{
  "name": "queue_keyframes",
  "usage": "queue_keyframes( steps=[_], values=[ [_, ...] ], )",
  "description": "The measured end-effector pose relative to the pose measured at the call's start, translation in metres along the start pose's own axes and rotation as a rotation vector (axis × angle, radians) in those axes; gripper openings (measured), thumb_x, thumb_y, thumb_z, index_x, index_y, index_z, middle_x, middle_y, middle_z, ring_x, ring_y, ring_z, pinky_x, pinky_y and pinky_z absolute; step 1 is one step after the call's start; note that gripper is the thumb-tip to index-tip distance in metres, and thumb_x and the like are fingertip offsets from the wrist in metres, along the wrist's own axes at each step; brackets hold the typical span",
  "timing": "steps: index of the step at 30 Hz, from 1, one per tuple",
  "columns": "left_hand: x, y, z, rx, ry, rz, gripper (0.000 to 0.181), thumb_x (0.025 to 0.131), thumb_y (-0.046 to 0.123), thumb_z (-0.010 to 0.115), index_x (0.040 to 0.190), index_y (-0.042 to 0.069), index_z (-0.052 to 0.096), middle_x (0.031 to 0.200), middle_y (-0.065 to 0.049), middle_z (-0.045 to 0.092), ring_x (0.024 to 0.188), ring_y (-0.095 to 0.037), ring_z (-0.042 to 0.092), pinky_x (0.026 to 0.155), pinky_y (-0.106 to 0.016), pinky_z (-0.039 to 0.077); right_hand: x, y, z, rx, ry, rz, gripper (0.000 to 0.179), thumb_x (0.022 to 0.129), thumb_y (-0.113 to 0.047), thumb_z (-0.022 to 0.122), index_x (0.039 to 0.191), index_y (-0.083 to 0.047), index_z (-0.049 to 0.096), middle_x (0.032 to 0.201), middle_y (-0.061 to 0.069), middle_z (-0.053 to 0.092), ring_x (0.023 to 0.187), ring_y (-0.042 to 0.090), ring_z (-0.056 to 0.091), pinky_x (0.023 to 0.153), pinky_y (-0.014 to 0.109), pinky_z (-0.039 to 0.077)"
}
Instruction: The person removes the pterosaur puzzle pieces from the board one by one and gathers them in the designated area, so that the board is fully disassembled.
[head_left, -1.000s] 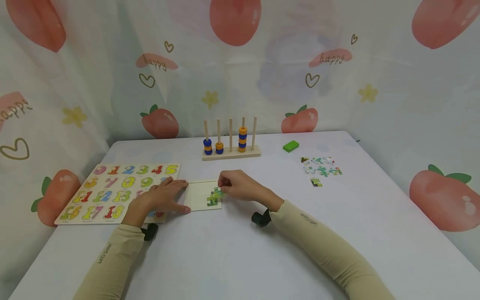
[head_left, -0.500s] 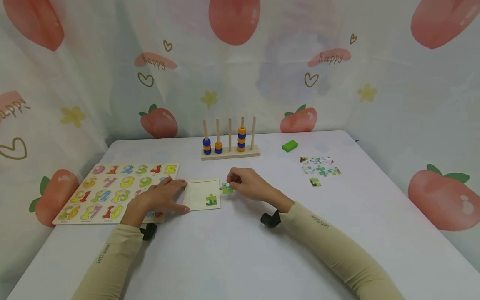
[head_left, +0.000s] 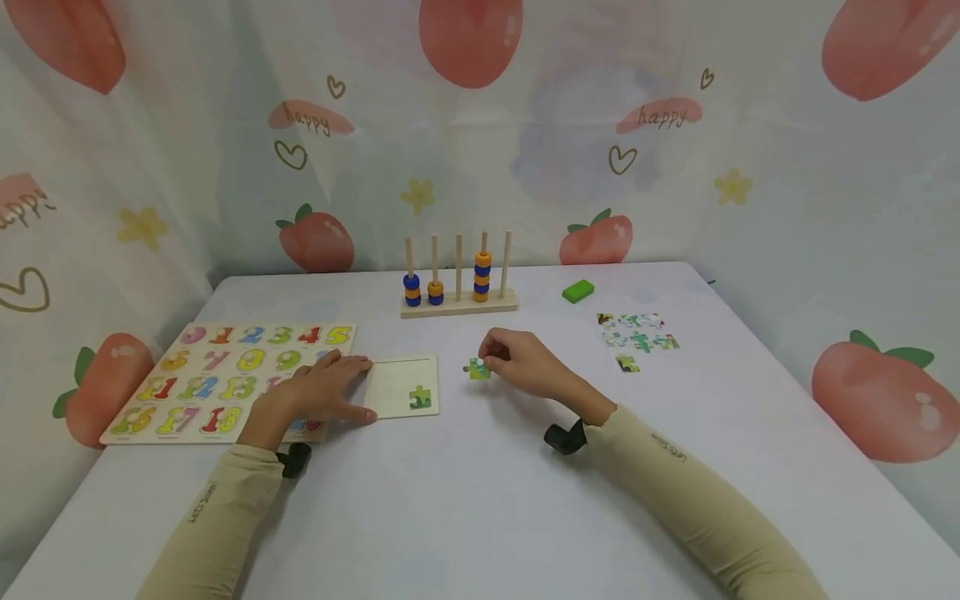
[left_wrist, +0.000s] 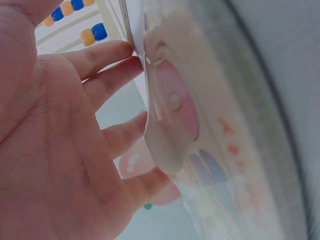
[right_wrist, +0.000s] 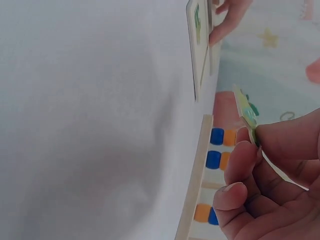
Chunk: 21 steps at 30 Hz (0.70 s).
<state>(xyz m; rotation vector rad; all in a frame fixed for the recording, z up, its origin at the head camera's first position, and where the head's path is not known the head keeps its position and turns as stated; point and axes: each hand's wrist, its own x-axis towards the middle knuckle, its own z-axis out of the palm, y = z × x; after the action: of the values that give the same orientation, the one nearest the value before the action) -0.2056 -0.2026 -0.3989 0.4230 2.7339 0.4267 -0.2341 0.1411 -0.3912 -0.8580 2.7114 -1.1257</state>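
Note:
My right hand (head_left: 528, 362) pinches a green jigsaw piece (head_left: 476, 369) between thumb and fingers, to the right of a shallow wooden puzzle tray (head_left: 390, 390). In the right wrist view the jigsaw piece (right_wrist: 245, 110) is held up off the table. One other green jigsaw piece (head_left: 420, 397) lies in the tray's lower right corner. My left hand (head_left: 318, 390) spreads its fingers across the number board, with thumb and fingertips at the tray's left edge. The left wrist view shows the left hand's palm (left_wrist: 65, 140) with its fingers extended.
A number board (head_left: 225, 358) lies under and left of my left hand. At the back stands a bead abacus (head_left: 459, 308) with upright pegs. A green block (head_left: 578, 291) and several loose jigsaw pieces (head_left: 641, 342) lie at the right.
My right hand has lifted the green jigsaw piece out of the tray and carried it to the right, clear of the rim. The left hand has stayed at the tray's left edge.

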Motion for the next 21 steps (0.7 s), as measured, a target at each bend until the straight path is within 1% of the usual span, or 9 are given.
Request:
queue_keyframes(
  steps=[14,21],
  values=[
    [-0.005,0.004,-0.003,-0.001,-0.002,-0.014,0.097,0.089,0.051,0.084,0.163,0.005,0.042,0.169,-0.021,0.035,0.159,-0.051,0.012,0.121,-0.075,0.017,-0.016,0.013,-0.018,0.004,0.032,0.028,0.005,0.103,-0.002,0.065,0.106,-0.003,0.069,0.093,0.004,0.068,0.086,0.022,0.060,0.078,0.036,0.054],
    [-0.003,0.003,-0.002,0.003,-0.006,-0.008,0.098,0.088,0.051,0.085,0.163,0.004,0.042,0.170,-0.022,0.034,0.158,-0.052,0.012,0.120,-0.077,0.015,-0.024,0.020,-0.027,-0.001,0.052,0.042,0.005,0.104,-0.002,0.065,0.107,-0.003,0.069,0.095,0.005,0.068,0.087,0.022,0.060,0.078,0.036,0.055]
  ],
)
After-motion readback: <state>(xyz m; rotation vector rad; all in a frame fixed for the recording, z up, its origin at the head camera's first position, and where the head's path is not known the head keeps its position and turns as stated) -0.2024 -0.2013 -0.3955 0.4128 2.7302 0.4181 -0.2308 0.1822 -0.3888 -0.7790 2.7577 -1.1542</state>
